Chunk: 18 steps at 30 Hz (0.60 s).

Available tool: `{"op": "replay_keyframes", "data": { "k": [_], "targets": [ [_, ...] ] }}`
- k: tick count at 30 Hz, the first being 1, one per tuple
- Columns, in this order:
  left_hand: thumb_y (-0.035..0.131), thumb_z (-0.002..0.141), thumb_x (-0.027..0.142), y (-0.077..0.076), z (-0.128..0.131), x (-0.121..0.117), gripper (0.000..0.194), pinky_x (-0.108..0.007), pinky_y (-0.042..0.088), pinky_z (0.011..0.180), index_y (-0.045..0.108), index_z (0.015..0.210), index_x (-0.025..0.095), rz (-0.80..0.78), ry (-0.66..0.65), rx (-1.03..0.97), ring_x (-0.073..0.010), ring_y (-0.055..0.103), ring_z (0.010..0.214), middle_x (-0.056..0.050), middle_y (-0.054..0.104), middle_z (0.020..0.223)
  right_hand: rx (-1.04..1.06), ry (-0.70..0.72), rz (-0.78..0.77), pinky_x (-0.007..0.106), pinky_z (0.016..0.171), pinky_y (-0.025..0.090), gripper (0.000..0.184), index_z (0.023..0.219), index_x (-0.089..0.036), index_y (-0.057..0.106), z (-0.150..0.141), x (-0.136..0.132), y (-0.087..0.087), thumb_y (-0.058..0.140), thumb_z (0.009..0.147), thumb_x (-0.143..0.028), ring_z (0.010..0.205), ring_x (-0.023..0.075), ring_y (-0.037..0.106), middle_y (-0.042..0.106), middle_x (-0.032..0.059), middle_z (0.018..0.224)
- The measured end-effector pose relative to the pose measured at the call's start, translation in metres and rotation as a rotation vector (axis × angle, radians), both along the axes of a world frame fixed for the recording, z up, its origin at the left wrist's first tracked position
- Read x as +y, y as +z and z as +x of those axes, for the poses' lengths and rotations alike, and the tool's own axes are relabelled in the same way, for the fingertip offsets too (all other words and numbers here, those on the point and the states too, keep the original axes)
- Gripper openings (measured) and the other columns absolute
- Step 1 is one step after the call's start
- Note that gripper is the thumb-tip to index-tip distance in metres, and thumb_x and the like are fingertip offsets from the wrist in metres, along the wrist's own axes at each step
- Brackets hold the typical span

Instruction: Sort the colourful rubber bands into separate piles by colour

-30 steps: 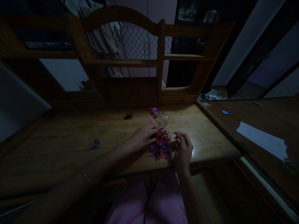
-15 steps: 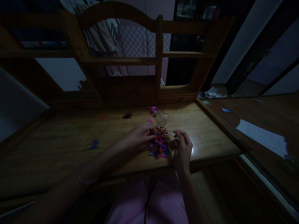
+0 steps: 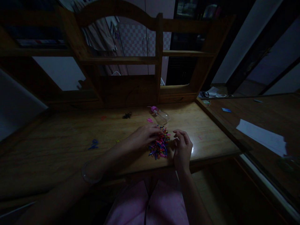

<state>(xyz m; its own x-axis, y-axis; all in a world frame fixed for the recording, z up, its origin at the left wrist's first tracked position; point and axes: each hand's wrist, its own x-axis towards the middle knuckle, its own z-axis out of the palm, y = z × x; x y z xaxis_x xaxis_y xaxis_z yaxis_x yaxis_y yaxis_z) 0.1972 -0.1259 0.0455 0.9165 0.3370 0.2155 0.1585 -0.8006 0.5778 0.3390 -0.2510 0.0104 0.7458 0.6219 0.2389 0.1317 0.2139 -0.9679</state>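
Observation:
A heap of small, thin, loop-like coloured pieces (image 3: 159, 147), pink, blue, red, yellow and more, lies on the wooden desk; I cannot tell their exact kind. My left hand (image 3: 151, 133) is over the heap's upper left part, its fingers bent down and closed among the pieces. What its fingertips hold, if anything, is hidden. Just right of the heap, my right hand (image 3: 183, 147) rests on its side with fingers loosely curled, a gap showing between thumb and forefinger. Nothing is visible in that gap.
Small sorted groups lie apart: black pieces (image 3: 127, 115), pink pieces (image 3: 149, 120), blue pieces (image 3: 93, 144), red pieces (image 3: 103, 117) and a yellow piece (image 3: 117, 141). A clear bottle with a pink top (image 3: 161, 115) lies behind the heap. White paper (image 3: 261, 137) is on the right-hand surface.
My left hand has shifted right, further over the heap. A yellow piece now shows beside my left forearm. My right hand has stayed nearly still.

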Motion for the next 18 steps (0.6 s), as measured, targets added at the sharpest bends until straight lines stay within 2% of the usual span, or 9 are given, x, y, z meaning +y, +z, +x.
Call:
{"op": "replay_keyframes", "data": {
  "k": [8,12,15,18],
  "targets": [
    [0.053,0.093,0.026,0.005,-0.002,-0.003,0.018,-0.033,0.044,0.085,0.07,0.1,0.021,0.067,0.034,0.01,-0.0209,0.058,0.096,-0.007,0.066,0.099,0.057,0.026,0.027,0.022,0.049,0.033,0.023,0.091,-0.015,0.067,0.001,0.002,-0.008,0.056,0.085,-0.035,0.058,0.0089,0.042,0.054,0.0017,0.079],
    [0.053,0.093,0.026,0.013,-0.008,0.0,0.018,-0.032,0.043,0.084,0.07,0.101,0.021,0.04,0.063,0.019,-0.0198,0.059,0.092,-0.005,0.068,0.098,0.108,0.037,0.016,0.021,0.048,0.031,0.024,0.092,-0.015,0.065,0.001,0.002,-0.009,0.056,0.087,-0.037,0.056,0.0078,0.04,0.052,-0.0001,0.08],
    [0.051,0.094,0.027,0.016,-0.013,0.002,0.021,-0.032,0.043,0.084,0.07,0.102,0.021,0.053,0.083,0.0,-0.0201,0.059,0.093,-0.006,0.066,0.1,0.064,0.03,0.001,0.021,0.05,0.033,0.024,0.091,-0.015,0.066,0.001,0.002,-0.007,0.056,0.087,-0.037,0.058,0.0087,0.042,0.053,0.0008,0.08],
    [0.049,0.095,0.028,0.019,-0.016,0.002,0.023,-0.032,0.043,0.083,0.07,0.103,0.021,0.063,0.057,-0.01,-0.0205,0.057,0.094,-0.007,0.063,0.1,0.059,0.02,0.004,0.021,0.049,0.032,0.026,0.089,-0.014,0.066,0.001,0.003,-0.007,0.056,0.087,-0.038,0.057,0.0089,0.041,0.052,0.0004,0.079]
  ]
}}
